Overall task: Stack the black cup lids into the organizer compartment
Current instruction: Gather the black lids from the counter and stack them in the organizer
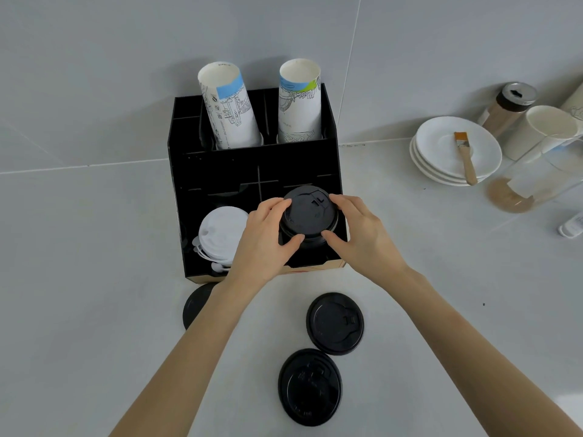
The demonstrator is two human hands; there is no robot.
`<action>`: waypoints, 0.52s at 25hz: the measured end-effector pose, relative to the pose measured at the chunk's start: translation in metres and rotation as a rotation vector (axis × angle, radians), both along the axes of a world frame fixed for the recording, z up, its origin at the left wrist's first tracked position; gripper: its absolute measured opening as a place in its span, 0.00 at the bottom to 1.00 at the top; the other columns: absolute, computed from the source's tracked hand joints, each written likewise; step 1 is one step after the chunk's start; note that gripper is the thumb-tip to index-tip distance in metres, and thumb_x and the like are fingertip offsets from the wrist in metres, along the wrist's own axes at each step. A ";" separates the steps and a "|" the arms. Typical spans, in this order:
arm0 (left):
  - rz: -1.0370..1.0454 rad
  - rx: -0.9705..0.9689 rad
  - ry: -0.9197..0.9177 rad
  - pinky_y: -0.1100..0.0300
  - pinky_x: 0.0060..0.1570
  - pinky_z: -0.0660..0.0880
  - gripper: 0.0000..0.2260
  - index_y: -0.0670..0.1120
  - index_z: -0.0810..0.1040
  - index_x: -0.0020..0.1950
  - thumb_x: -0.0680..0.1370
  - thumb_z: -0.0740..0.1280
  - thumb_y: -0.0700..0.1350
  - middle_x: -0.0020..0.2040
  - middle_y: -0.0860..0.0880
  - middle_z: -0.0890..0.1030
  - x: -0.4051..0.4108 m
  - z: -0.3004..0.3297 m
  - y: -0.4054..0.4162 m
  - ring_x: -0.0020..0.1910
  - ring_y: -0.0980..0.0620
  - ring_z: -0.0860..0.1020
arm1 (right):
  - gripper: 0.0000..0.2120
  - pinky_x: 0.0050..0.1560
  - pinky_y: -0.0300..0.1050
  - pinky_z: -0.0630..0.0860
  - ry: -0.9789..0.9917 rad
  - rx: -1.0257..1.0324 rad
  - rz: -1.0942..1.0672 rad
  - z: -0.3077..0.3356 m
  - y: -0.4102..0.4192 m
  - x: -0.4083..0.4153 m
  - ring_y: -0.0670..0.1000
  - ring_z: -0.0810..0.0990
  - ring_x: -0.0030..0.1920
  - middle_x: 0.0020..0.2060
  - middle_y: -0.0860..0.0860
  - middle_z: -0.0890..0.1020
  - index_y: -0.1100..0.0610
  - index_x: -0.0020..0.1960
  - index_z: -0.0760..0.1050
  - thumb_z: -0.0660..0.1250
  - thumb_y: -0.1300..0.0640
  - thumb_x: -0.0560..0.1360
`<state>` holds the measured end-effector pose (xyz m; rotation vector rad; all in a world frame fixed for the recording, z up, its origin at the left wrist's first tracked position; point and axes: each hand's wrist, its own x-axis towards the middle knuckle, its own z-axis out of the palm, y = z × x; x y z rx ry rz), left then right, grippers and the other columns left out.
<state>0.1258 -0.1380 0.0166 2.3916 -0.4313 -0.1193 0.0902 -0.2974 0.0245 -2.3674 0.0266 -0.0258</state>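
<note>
Both hands close on a stack of black lids [308, 216] from either side: the left hand [263, 239] has its fingers on the far left rim and its thumb on the near edge, and the right hand [362, 234] mirrors it, so each grip is pinching the stack. The stack sits in the front right compartment of the black organizer [189, 171], its top above the compartment wall. Just left of it, in the front left compartment, lies a pile of white lids [220, 234]. Two printed paper cup stacks [232, 108] stand in the rear slots. On the counter [94, 279] near the organizer lie three loose black lids [335, 323], one partly hidden under the left forearm. Well off to the right, a brush [465, 156] rests on stacked white saucers [441, 159].
</note>
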 end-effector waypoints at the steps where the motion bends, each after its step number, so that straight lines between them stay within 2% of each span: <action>1: 0.003 0.001 -0.007 0.67 0.58 0.58 0.25 0.44 0.64 0.66 0.72 0.67 0.43 0.67 0.46 0.67 0.000 -0.001 -0.001 0.65 0.47 0.65 | 0.25 0.61 0.44 0.67 -0.006 -0.006 -0.004 0.000 0.001 0.000 0.55 0.72 0.62 0.65 0.56 0.69 0.58 0.67 0.62 0.65 0.60 0.72; 5: 0.006 0.003 -0.012 0.70 0.58 0.55 0.25 0.44 0.63 0.67 0.72 0.67 0.43 0.69 0.46 0.66 0.001 -0.004 -0.003 0.66 0.47 0.64 | 0.25 0.62 0.50 0.71 -0.018 -0.028 -0.027 -0.001 0.002 0.000 0.58 0.73 0.61 0.65 0.57 0.70 0.60 0.67 0.62 0.64 0.62 0.72; 13: -0.018 0.059 0.016 0.58 0.63 0.62 0.25 0.43 0.62 0.68 0.73 0.66 0.43 0.70 0.45 0.65 0.002 -0.001 -0.004 0.67 0.46 0.63 | 0.24 0.60 0.53 0.73 -0.014 -0.043 -0.047 0.002 0.005 -0.001 0.59 0.74 0.59 0.64 0.57 0.71 0.59 0.66 0.63 0.64 0.63 0.72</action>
